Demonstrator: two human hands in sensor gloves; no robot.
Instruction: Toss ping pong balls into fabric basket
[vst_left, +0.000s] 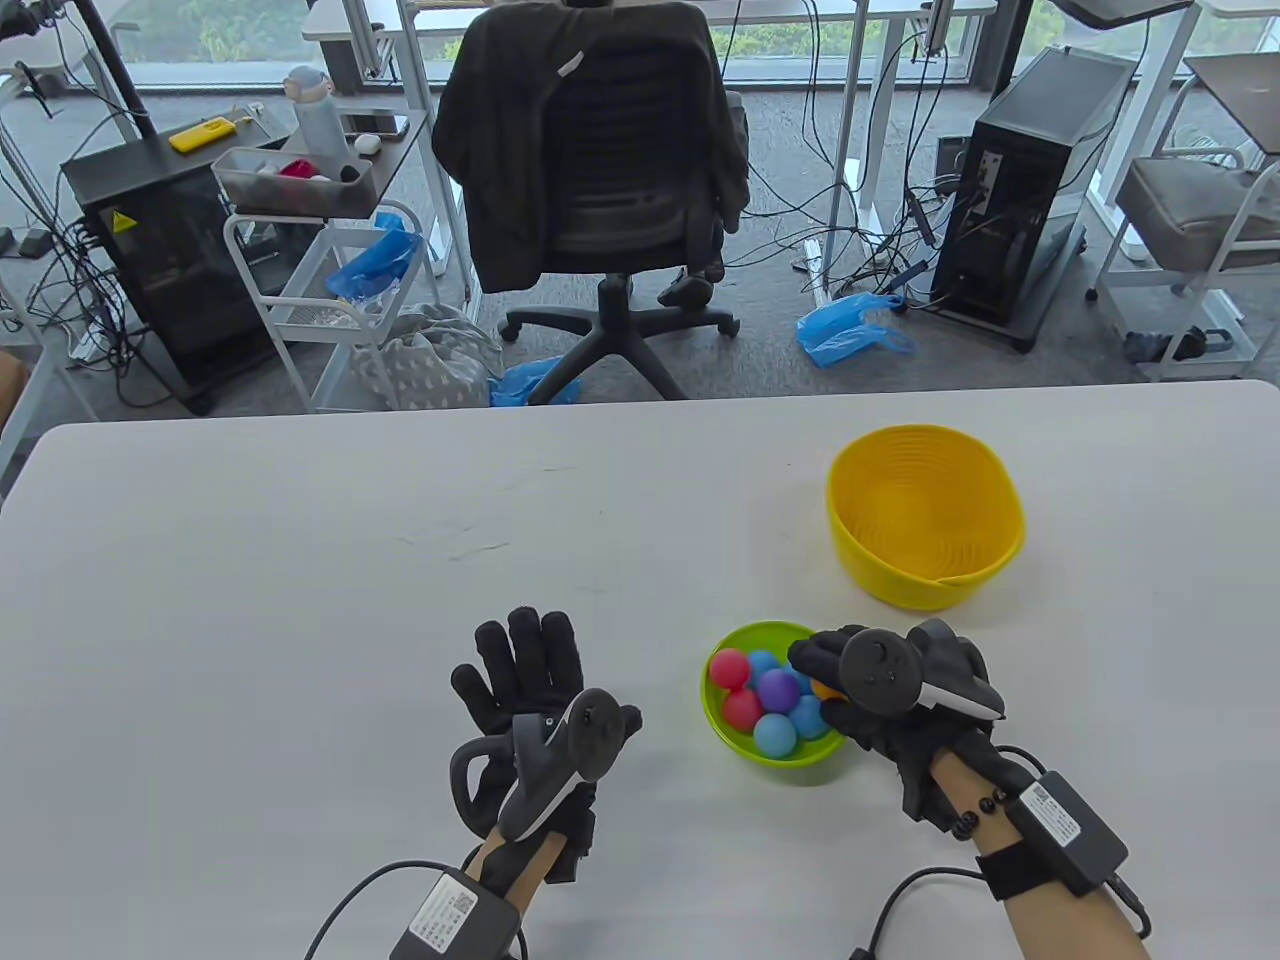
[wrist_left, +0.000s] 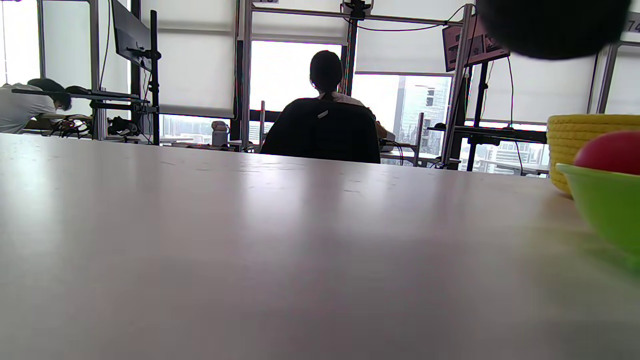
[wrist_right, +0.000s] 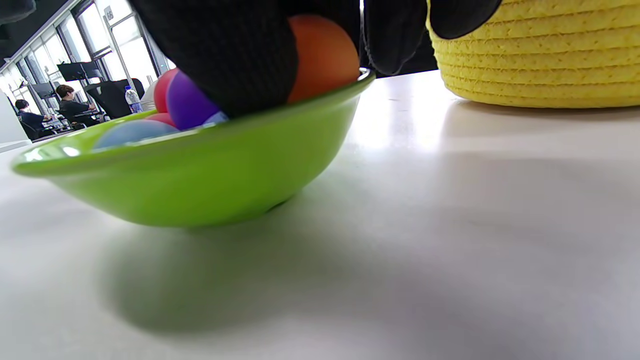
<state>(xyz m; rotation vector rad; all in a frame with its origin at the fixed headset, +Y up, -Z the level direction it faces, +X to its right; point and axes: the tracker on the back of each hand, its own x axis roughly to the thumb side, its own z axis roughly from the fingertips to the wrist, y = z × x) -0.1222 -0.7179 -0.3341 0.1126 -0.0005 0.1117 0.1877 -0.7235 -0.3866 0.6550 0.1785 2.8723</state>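
A green bowl (vst_left: 735, 742) holds several coloured ping pong balls, among them a purple ball (vst_left: 777, 689) and a red ball (vst_left: 742, 708). My right hand (vst_left: 830, 680) reaches into the bowl's right side and its fingers (wrist_right: 235, 55) grip an orange ball (wrist_right: 322, 52). The empty yellow fabric basket (vst_left: 925, 520) stands just beyond the bowl, and it fills the top right of the right wrist view (wrist_right: 540, 60). My left hand (vst_left: 515, 665) rests flat on the table left of the bowl, fingers spread, holding nothing.
The white table (vst_left: 300, 600) stretches wide to the left and back. Beyond its far edge stand an office chair (vst_left: 600, 180) with a dark jacket, a white cart (vst_left: 330, 290) and a computer tower (vst_left: 1030, 190).
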